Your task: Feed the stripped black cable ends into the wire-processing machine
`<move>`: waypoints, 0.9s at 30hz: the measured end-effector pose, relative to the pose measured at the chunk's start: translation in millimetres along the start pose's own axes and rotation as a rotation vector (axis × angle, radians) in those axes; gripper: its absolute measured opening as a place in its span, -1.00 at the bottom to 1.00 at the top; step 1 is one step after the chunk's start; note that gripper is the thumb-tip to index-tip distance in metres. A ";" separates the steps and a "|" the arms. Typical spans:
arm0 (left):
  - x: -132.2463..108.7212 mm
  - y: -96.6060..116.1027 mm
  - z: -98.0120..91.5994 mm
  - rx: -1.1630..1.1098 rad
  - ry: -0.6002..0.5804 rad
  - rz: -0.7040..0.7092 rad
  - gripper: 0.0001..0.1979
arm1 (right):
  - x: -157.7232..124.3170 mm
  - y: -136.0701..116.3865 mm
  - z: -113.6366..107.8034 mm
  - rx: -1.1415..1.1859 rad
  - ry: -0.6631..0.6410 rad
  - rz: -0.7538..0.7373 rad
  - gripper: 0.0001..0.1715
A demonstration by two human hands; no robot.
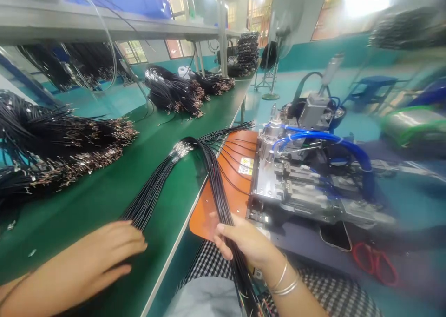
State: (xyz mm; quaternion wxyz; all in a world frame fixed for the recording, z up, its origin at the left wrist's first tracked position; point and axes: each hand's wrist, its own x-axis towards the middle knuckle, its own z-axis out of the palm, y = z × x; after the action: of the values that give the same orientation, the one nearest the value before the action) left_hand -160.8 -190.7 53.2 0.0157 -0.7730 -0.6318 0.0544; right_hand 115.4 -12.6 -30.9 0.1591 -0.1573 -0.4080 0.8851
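A bundle of thin black wires (218, 180) with silver crimped terminals (181, 149) at its bend arcs over the green bench and splits into two strands. My right hand (244, 242) is shut around one strand above my lap, and the wires run down past it. My left hand (81, 261) lies on the green bench top (104, 228), its fingers curled over the other strand's lower end. Part of the wires is hidden beneath that hand. An orange board (237, 149) with a yellow warning label (245, 166) lies just behind my right hand, under the wires.
Several large bundles of black wires (62, 140) lie along the bench. To the right stands a metal crimping machine (299, 182) with blue tubes (324, 138). A phone (336, 235) and red-handled scissors (374, 263) lie in front of it. A shelf runs overhead.
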 end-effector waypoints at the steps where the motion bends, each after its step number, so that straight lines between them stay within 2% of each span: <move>1: 14.5 0.8 -9.4 0.051 0.021 0.076 -0.54 | -1.0 -0.6 0.4 -0.057 -0.024 0.001 -0.50; 4: 72.3 3.6 -29.0 0.174 0.201 0.118 -0.44 | -3.4 -3.6 1.6 -0.189 -0.095 0.007 -0.54; 8: 166.4 13.9 -24.8 0.223 0.289 0.308 -0.41 | -4.4 -5.1 3.4 -0.229 -0.167 0.038 -0.57; 10: 206.8 17.9 -18.2 0.195 0.219 0.406 -0.46 | -3.4 -3.0 2.7 -0.198 -0.181 0.036 -0.55; 12: 234.8 18.4 -16.6 0.184 0.161 0.501 -0.55 | -0.8 0.3 0.0 -0.105 -0.152 -0.003 -0.49; 14: 250.2 15.4 -22.0 0.179 0.124 0.575 -0.54 | 3.4 2.6 -4.4 0.034 -0.090 -0.075 -0.43; 16: 257.1 10.5 -31.5 0.170 0.102 0.629 -0.48 | 8.3 2.4 -9.7 0.151 -0.051 -0.087 -0.36; 19: 261.1 7.9 -38.8 0.156 0.076 0.697 -0.42 | 15.1 -0.8 -16.9 0.273 -0.059 0.045 0.01; 22: 262.0 16.8 -26.2 0.153 0.045 0.774 -0.44 | 19.6 -1.5 -22.3 0.367 -0.108 0.165 0.20; 25: 260.1 30.1 -5.3 0.145 0.054 0.810 -0.50 | 20.6 0.5 -26.4 0.409 -0.150 0.177 0.19; 27: 258.9 35.2 2.1 0.132 0.081 0.806 -0.54 | 19.3 0.3 -28.1 0.438 -0.176 0.155 0.18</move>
State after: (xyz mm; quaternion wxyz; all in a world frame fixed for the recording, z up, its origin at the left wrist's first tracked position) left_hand -76.0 55.5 31.2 0.0675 -0.9575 -0.2725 0.0662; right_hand 109.5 14.0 -51.4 0.0850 -0.0722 -0.2053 0.9723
